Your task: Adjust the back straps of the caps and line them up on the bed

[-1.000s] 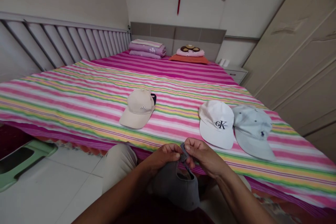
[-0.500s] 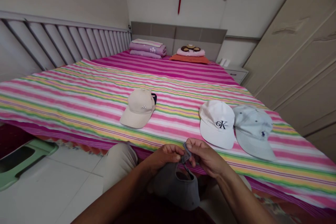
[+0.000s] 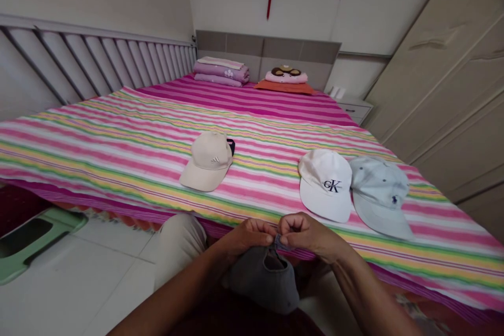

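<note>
A dark grey baseball cap point(image 3: 262, 278) is held over my lap, its back opening facing up and away from me. My left hand point(image 3: 252, 236) pinches the cap near its rear strap. With thumb and fingers, my right hand point(image 3: 305, 233) grips the strap point(image 3: 280, 244) close beside the left fingertips. The strap's buckle is mostly covered by my fingers. On the bed ahead lie a beige cap point(image 3: 208, 160), a white cap with dark letters point(image 3: 326, 184) and a pale grey-blue cap point(image 3: 380, 194), the last two touching side by side.
A striped bedspread point(image 3: 118, 142) covers the bed in front of my knees. Folded bedding point(image 3: 222, 72) and a pink and orange pile point(image 3: 285, 81) sit by the headboard. A green stool point(image 3: 43, 236) stands on the tiled floor at left. A wardrobe point(image 3: 444, 79) rises at right.
My right hand has drawn the raised strap end down and closer to my left fingers. Its fingers are now curled tighter around it. The caps on the bed stay put.
</note>
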Action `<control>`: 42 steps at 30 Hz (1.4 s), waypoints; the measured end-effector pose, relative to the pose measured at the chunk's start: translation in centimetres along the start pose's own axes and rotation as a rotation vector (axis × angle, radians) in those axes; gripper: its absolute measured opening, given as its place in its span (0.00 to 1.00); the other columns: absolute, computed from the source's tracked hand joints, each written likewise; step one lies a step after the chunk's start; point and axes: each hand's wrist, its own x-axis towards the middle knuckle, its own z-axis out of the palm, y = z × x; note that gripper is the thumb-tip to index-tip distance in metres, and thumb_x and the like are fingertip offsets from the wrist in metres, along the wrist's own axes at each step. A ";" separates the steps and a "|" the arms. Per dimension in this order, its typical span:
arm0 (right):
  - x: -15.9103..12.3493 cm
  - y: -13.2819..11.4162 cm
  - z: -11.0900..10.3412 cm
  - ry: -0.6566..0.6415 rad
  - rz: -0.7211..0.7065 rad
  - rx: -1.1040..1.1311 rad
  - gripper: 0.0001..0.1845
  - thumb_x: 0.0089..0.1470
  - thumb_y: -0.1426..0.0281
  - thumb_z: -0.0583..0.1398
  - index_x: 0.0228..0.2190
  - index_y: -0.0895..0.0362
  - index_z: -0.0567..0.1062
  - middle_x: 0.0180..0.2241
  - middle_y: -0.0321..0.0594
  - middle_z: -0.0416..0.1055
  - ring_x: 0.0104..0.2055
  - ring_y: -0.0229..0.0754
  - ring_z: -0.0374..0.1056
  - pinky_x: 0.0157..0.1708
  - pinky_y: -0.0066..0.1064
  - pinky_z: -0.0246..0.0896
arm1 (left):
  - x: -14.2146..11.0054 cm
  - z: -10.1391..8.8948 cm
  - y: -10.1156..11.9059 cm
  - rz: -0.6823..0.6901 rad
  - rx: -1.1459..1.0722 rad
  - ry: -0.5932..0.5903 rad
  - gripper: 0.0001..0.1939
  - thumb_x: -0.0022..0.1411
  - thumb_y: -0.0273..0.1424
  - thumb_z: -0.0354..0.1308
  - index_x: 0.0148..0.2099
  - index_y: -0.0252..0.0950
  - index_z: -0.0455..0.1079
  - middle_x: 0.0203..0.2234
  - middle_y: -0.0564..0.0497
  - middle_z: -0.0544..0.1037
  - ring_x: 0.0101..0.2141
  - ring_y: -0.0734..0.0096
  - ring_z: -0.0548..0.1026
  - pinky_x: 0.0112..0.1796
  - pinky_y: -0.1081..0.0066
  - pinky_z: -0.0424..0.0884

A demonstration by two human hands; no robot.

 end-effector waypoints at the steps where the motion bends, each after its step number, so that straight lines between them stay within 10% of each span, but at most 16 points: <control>1: 0.0 0.0 0.0 -0.011 0.008 0.012 0.13 0.37 0.67 0.64 0.17 0.58 0.65 0.14 0.27 0.57 0.16 0.28 0.51 0.16 0.22 0.46 | 0.0 0.0 0.0 0.003 -0.001 -0.009 0.12 0.38 0.29 0.67 0.28 0.30 0.73 0.19 0.52 0.75 0.18 0.81 0.68 0.22 0.80 0.59; 33: 0.8 0.3 0.2 -0.030 0.161 0.115 0.15 0.30 0.67 0.68 0.18 0.61 0.68 0.12 0.29 0.64 0.13 0.29 0.60 0.13 0.19 0.55 | -0.1 0.4 -0.2 0.028 -0.032 -0.034 0.12 0.38 0.31 0.67 0.26 0.29 0.72 0.16 0.52 0.73 0.16 0.81 0.67 0.19 0.79 0.59; 42: -0.1 0.4 0.6 0.003 0.087 0.195 0.13 0.41 0.64 0.63 0.26 0.59 0.66 0.13 0.29 0.66 0.15 0.31 0.63 0.15 0.20 0.56 | 0.0 -0.5 -0.6 0.055 -0.044 0.033 0.13 0.37 0.31 0.67 0.26 0.30 0.71 0.16 0.53 0.74 0.16 0.80 0.68 0.19 0.79 0.60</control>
